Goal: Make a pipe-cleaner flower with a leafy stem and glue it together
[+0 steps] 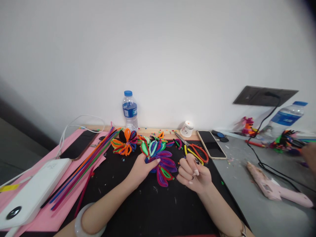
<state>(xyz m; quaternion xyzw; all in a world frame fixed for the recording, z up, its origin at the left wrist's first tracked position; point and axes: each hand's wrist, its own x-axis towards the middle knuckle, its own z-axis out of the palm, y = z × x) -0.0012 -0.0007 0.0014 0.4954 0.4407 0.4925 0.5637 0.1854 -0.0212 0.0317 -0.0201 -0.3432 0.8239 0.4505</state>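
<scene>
- In the centre of the frame, our left hand (140, 168) grips the colourful flower (166, 162); its fingers under the petals are hidden from us.
- Just to the right, our right hand (194, 172) is curled closed, apart from the flower; we cannot tell if it pinches something small.
- At the right edge, another person's hand (310, 156) is cut off and blurred.
- The glue gun (271, 189), lower right, is also blurred.
- The white device (34, 194) is cut off at the left edge; its faint grey mark we cannot read.
- The bottle (129, 110), upper left of centre, carries a blue label with white characters, too small for sure reading.
- The cup (187, 129), behind the scissors (198, 154), shows dark writing, also unreadable for us.
</scene>
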